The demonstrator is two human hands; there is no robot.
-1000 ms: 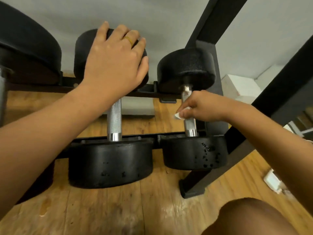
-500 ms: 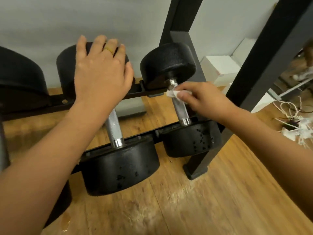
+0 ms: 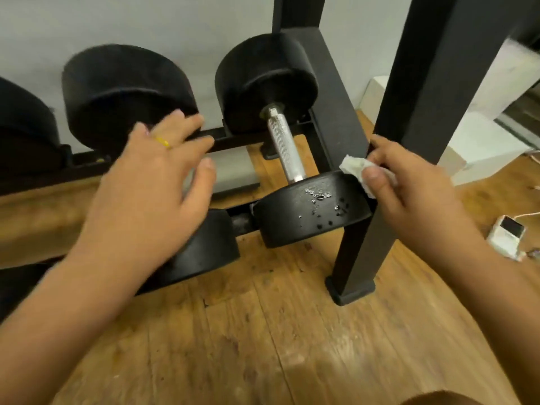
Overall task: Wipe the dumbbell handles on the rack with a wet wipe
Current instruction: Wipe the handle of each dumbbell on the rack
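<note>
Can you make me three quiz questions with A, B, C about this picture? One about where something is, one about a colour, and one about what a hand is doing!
1. Where is the wet wipe?
A) on the floor
B) in the right hand
C) wrapped round a handle

2. What colour is the ring on the left hand?
A) blue
B) red
C) yellow

3. What is the left hand doing?
A) spread open, holding nothing
B) squeezing a handle
C) holding the wipe

Answers:
1 B, its thumb and fingers pinch the white wipe.
2 C, a yellow band shows on one finger.
3 A, its fingers are straight and apart.
</note>
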